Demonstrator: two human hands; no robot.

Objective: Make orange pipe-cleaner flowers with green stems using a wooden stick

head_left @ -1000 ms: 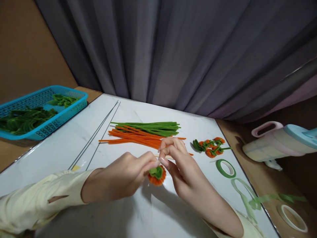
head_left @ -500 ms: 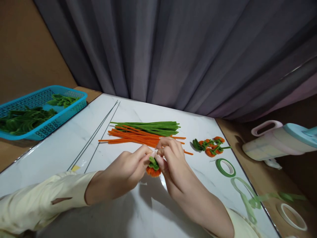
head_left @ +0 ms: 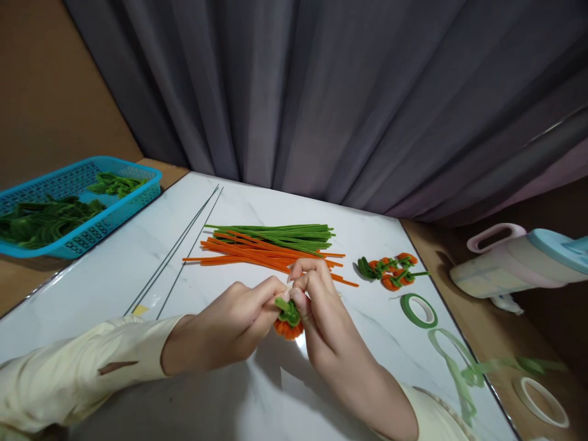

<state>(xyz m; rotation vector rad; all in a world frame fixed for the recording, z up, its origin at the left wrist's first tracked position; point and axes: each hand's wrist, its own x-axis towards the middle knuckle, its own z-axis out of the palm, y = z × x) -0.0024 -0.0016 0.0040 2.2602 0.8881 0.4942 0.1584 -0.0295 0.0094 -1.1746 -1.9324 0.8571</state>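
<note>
Between my two hands is a small orange pipe-cleaner fruit (head_left: 288, 329) with a green looped top, its orange body hanging below my fingertips. My left hand (head_left: 239, 320) is closed, its thumb and forefinger pinching at the left of the green top. From the other side, my right hand (head_left: 324, 309) pinches with curled fingers at the same top. The exact grip point is hidden by the fingertips. Just beyond the hands lie loose orange pipe cleaners (head_left: 248, 252), with a bundle of green pipe cleaners (head_left: 285, 234) behind them.
On the right are finished orange-green pieces (head_left: 390, 282), a roll of green tape (head_left: 404, 302), loose green tape (head_left: 452, 367), a white ring (head_left: 519, 386) and a lidded cup (head_left: 496, 263). Thin wires (head_left: 179, 242) and a blue basket (head_left: 73, 248) of green pieces lie left.
The fruit has shifted slightly right and toward me, and more of its green top shows. My left hand has moved a little right with it; both hands keep their pinch.
</note>
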